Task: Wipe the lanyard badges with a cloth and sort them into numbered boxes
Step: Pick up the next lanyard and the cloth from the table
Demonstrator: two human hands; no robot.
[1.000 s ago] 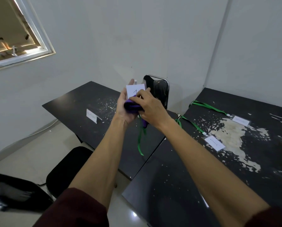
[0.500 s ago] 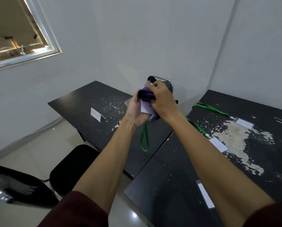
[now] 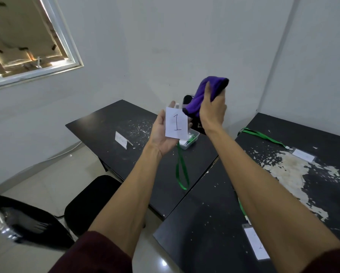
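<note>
My left hand is raised palm up and holds a white badge marked "1"; its green lanyard hangs down in a loop below the hand. Above and to the right, my right hand grips a bunched purple cloth, lifted clear of the badge. Behind the left hand, a small clear box with white and green items inside sits on the left black table. Two more badges with green lanyards lie on the right black table.
A folded white paper label stands on the left table. A black stool and a black chair sit on the floor at lower left. The right table's top is badly flaked. Walls close in behind both tables.
My right hand has lifted the cloth up and off the badge, which now shows its "1" face in my left palm. The view has tilted, bringing the tables lower.
</note>
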